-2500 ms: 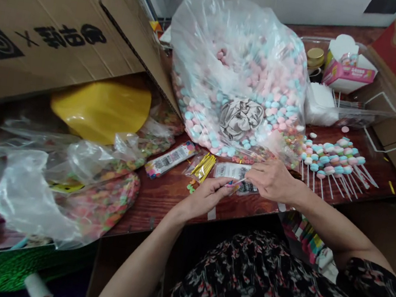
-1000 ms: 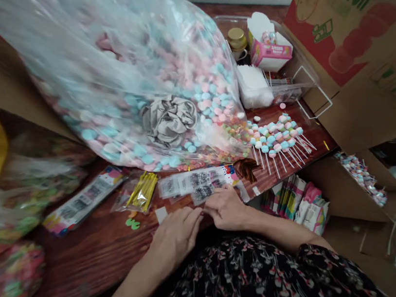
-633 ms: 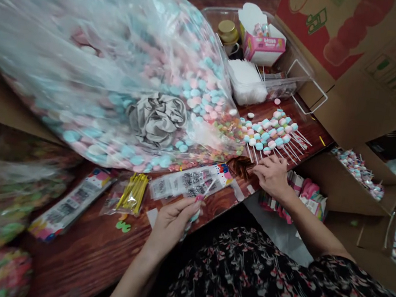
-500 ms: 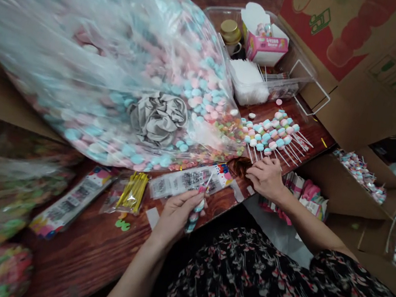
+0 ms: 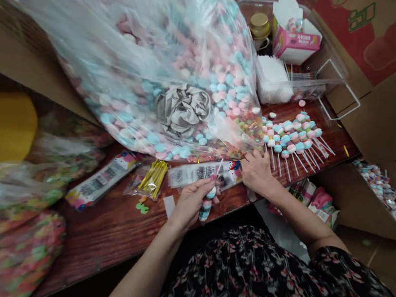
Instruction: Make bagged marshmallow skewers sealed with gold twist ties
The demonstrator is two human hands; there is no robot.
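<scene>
My left hand [image 5: 192,202] is closed around a marshmallow lollipop [image 5: 207,204] in a clear wrapper. Its white stick points up and the pastel candies hang below the fingers. To its right, my right hand [image 5: 258,171] rests at the end of a printed packet [image 5: 204,173], fingers bent and bunched together; whatever is under the fingertips is hidden. Just beyond that hand, several marshmallow sticks [image 5: 293,137] lie in a cluster, their white sticks towards me. A large clear bag [image 5: 152,53] of pastel candies fills the back of the table, with a grey scrunchie [image 5: 184,109] on it.
A packet of yellow twist ties [image 5: 154,178] and another printed packet [image 5: 103,182] lie to the left. At the back stands a clear plastic bin [image 5: 319,89] holding a pink box [image 5: 296,47]. Cardboard boxes [image 5: 374,203] with wrapped candies are below right. Bagged gummies [image 5: 22,246] are front left.
The view has swung left. My right hand has moved closer to the packet's end, covering the brown strands seen beside it before. My left hand still holds the lollipop.
</scene>
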